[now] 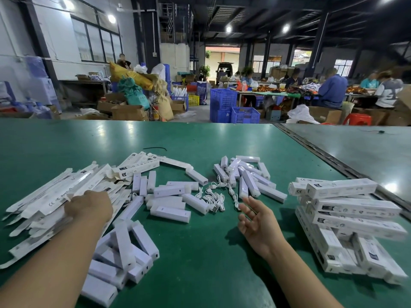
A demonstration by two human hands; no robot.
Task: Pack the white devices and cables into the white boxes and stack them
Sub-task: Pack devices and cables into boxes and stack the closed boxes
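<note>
Cartons (55, 192), flat and unfolded, lie heaped toward the left edge of the counter (200, 274). Their long axes run slantwise from the near left corner toward the far middle. The left hand (89, 206) lies on the right flank of that heap. Its fingers are hidden behind the back of the hand, so whether they pinch a carton or only rest on it cannot be told.

The right hand (258, 221) hovers in mid-counter with fingers spread and relaxed, holding nothing. The cables (213, 196) lie in a loose tangle just beyond its fingertips, toward the far edge and a little left. White devices (170, 211) lie between the two hands, mostly crosswise, and more of them are piled under the left forearm (124, 247). Filled boxes (347, 205) are stacked near the right edge, well apart from the cartons.

The left hand looks best placed to draw a carton out along its length, and the right is nearer the cables and the stack.
</note>
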